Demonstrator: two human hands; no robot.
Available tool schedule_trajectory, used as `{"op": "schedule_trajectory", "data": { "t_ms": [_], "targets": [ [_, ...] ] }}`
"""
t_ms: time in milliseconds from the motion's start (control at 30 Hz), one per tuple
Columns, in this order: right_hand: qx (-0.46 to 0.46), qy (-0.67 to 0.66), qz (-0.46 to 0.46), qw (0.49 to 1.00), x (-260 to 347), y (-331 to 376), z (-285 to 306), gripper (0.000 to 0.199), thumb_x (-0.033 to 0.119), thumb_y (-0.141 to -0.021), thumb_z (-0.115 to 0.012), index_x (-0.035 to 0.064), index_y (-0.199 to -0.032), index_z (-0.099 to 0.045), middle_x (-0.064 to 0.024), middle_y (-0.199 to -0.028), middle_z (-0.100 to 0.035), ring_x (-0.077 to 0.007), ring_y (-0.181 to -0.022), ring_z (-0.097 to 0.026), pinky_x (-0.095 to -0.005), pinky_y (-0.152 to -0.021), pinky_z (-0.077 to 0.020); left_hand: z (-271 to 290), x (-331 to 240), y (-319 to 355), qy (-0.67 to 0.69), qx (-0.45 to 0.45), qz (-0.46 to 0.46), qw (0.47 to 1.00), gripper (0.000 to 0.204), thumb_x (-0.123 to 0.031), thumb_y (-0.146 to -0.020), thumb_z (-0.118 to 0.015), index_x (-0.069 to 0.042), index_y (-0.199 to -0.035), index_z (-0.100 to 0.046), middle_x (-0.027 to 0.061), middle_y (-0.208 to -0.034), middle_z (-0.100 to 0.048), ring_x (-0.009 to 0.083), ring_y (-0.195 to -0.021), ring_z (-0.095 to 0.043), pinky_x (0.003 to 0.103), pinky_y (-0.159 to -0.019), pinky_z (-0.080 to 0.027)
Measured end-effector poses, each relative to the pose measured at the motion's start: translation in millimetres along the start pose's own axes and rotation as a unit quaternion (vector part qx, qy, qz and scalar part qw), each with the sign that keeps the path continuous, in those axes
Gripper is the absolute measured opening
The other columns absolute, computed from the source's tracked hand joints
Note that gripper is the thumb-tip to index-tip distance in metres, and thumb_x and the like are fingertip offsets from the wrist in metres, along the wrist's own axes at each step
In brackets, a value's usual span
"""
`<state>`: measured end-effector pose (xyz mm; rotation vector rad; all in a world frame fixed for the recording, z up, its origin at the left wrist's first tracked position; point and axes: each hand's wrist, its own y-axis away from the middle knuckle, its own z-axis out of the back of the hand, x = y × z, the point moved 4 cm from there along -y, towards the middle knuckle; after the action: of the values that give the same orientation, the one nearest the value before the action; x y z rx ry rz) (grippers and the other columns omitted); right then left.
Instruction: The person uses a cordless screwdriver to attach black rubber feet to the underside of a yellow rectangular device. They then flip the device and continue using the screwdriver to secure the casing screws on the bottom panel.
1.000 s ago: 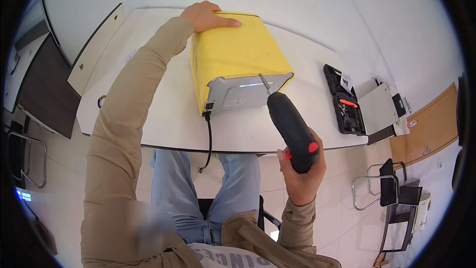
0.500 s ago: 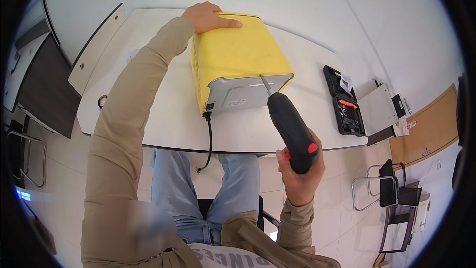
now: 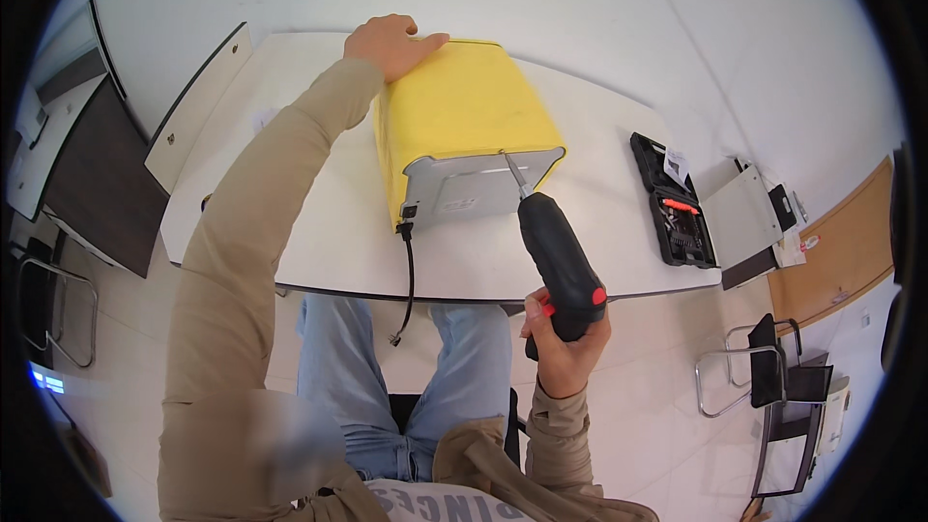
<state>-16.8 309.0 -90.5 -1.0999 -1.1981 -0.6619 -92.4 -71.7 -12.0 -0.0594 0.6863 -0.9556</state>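
A yellow box-shaped appliance (image 3: 462,116) lies on its side on the white table (image 3: 319,232), its grey underside (image 3: 474,191) facing me. My left hand (image 3: 389,43) grips its far top edge. My right hand (image 3: 565,343) holds a black electric screwdriver (image 3: 559,266) with red buttons. Its bit (image 3: 512,174) touches the upper right corner of the grey underside. A black power cord (image 3: 410,275) hangs from the appliance over the table's near edge.
An open black bit case (image 3: 675,213) lies on the table to the right, with a white box (image 3: 749,217) beside it. Metal-framed chairs (image 3: 773,382) stand on the floor at right. A dark desk (image 3: 92,174) stands at left.
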Motion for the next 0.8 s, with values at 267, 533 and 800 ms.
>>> {"op": "schedule_trajectory", "data": {
  "t_ms": [267,533,800],
  "targets": [
    [0.015,-0.091,-0.018,0.996,-11.1,-1.1,-0.8,0.044,-0.004,-0.080,-0.068,-0.0043,-0.120,-0.051,-0.0079,-0.079,-0.063,-0.0103,-0.059,-0.056,-0.0246,-0.053,-0.0467,27.4,-32.0,47.2,0.135,-0.103,-0.180,0.969,0.032,-0.027,-0.086,-0.068,-0.002,-0.105,-0.066,0.0090,-0.102,-0.066,0.0220,-0.097,-0.062,0.033,-0.086,-0.048],
    [0.111,-0.353,-0.103,0.923,-34.7,11.1,13.4,0.050,0.015,-0.089,-0.060,-0.0052,-0.131,-0.042,-0.0149,-0.089,-0.059,-0.0176,-0.056,-0.055,-0.0318,-0.048,-0.0476,51.4,-83.0,164.9,0.227,-0.063,-0.324,0.916,0.018,-0.006,-0.084,-0.067,-0.001,-0.100,-0.063,0.0079,-0.097,-0.064,0.0175,-0.088,-0.061,0.029,-0.075,-0.046],
    [0.195,-0.506,-0.163,0.824,-72.0,42.4,6.8,0.058,0.024,-0.091,-0.058,-0.0005,-0.138,-0.034,-0.0121,-0.092,-0.054,-0.0154,-0.057,-0.049,-0.0312,-0.046,-0.0441,-26.0,-79.4,256.7,0.642,0.182,0.006,0.744,0.030,-0.015,-0.092,-0.060,-0.002,-0.119,-0.060,0.0086,-0.110,-0.066,0.0149,-0.096,-0.062,0.028,-0.073,-0.048]
  ]
}}
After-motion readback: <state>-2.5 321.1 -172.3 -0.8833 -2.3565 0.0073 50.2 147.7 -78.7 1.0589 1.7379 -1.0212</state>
